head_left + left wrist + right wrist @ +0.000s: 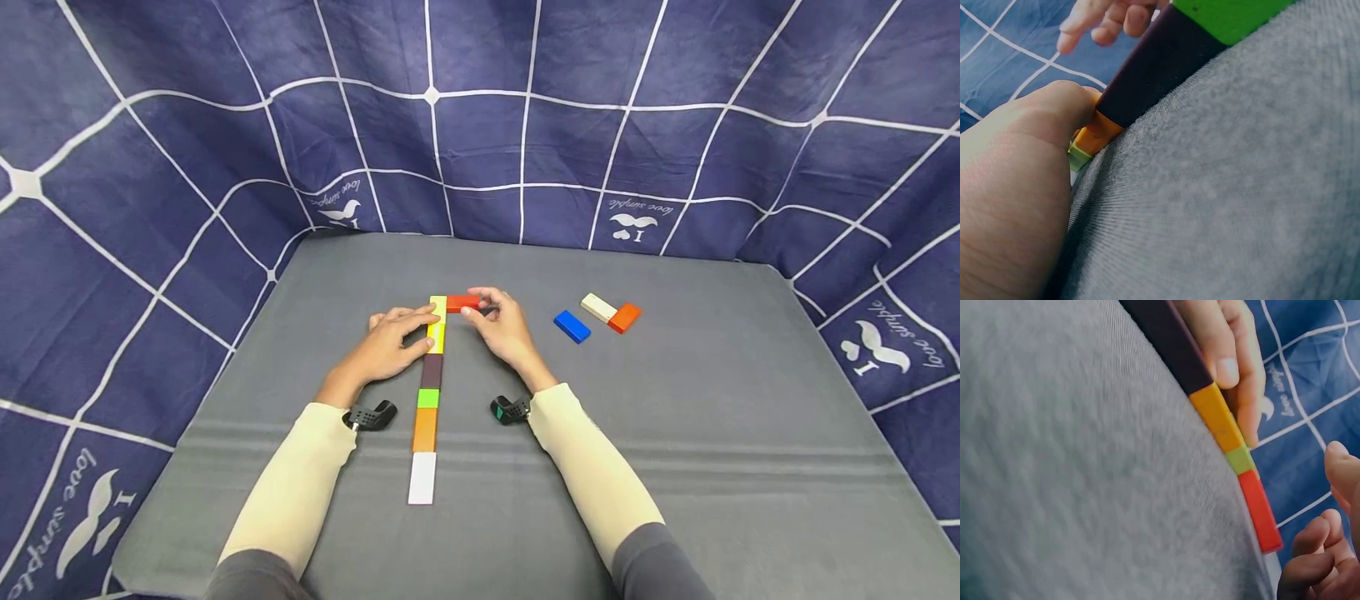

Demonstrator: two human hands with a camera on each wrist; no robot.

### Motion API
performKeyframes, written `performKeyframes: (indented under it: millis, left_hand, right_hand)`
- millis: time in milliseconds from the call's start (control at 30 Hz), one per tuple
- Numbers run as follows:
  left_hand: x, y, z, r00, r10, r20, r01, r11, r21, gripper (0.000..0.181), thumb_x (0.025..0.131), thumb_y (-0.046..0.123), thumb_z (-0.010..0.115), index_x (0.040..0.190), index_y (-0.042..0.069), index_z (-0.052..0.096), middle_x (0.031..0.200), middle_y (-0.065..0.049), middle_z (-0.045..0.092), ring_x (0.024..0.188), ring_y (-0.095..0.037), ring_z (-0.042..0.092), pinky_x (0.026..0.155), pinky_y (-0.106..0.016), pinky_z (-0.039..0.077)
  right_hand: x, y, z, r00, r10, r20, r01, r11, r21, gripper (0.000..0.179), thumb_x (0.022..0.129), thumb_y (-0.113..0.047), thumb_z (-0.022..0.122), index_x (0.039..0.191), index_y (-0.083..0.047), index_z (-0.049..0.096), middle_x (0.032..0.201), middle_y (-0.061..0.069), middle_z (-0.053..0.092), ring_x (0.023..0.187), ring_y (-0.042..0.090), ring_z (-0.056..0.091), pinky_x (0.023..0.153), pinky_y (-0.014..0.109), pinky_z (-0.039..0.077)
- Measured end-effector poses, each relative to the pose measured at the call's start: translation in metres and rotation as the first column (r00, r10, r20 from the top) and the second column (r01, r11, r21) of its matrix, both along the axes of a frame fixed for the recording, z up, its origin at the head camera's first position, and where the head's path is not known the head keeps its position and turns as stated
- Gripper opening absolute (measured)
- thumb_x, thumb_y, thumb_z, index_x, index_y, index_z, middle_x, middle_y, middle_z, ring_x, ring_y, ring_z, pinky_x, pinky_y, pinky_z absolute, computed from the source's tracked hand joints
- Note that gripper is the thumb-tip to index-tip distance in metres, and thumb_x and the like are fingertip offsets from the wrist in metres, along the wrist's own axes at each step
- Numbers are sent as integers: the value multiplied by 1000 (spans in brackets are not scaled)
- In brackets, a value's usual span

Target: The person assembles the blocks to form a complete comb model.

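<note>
A straight column of flat blocks runs away from the person. From near to far it has a white block (422,478), an orange block (424,429), a green block (428,398), a dark purple block (431,372), a yellow block (436,338) and a pale yellow block (438,309). At its far end a red block (461,303) points right, forming a corner. Along the column's left side, my left hand (386,343) touches the yellow blocks with extended fingers and thumb. My right hand (504,332), fingers loosely bent, hovers around the red block's right end, holding nothing.
Right of my right hand lie a blue block (572,327), a cream block (597,307) and an orange-red block (625,317), the last two touching. A grey cloth (712,433) covers the table. Behind it hangs a navy curtain (480,142) with white grid lines.
</note>
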State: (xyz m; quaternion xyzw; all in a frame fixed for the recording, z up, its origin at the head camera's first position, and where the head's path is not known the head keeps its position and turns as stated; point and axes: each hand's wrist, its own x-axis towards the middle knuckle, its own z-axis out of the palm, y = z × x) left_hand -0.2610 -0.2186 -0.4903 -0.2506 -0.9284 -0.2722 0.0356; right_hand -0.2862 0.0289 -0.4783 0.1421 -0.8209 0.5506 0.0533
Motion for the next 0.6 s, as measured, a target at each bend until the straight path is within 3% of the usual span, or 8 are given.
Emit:
performKeyframes:
  millis: [167, 333, 467, 600]
  left_hand:
    - [-2, 2, 1, 1000, -1, -5, 1, 1000, 9, 49, 98, 39, 61, 145, 28, 54, 159, 9, 42, 136, -22, 45, 98, -48, 22]
    - [-3, 4, 3, 1000, -20, -14, 21, 1000, 24, 49, 98, 38, 62, 146, 27, 54, 159, 7, 43, 136, -23, 45, 97, -49, 21]
    - [-4, 3, 1, 1000, -21, -10, 21, 1000, 23, 49, 99, 38, 62, 145, 28, 54, 159, 9, 42, 138, -22, 43, 98, -48, 20]
    - [-3, -2, -1, 1000, -14, -13, 14, 1000, 22, 48, 98, 38, 62, 145, 28, 54, 159, 9, 43, 137, -21, 44, 97, -47, 20]
  right_hand:
    - [9, 6, 11, 999, 16, -47, -20, 997, -79, 38, 94, -30, 71, 126, -10, 67, 104, 8, 59, 61, 16, 49, 56, 23, 41]
    - [19, 26, 32, 994, -39, -104, 24, 990, -141, 33, 96, -28, 70, 124, -11, 68, 102, 6, 57, 60, 11, 48, 55, 21, 39]
    - [40, 44, 62, 986, -87, -141, 56, 977, -206, 31, 96, -16, 68, 124, 0, 67, 99, 4, 54, 61, 6, 49, 58, 17, 39]
    - [59, 63, 82, 983, -112, -144, 73, 966, -248, 32, 96, -8, 66, 124, 7, 63, 99, 4, 52, 60, 2, 49, 58, 16, 39]
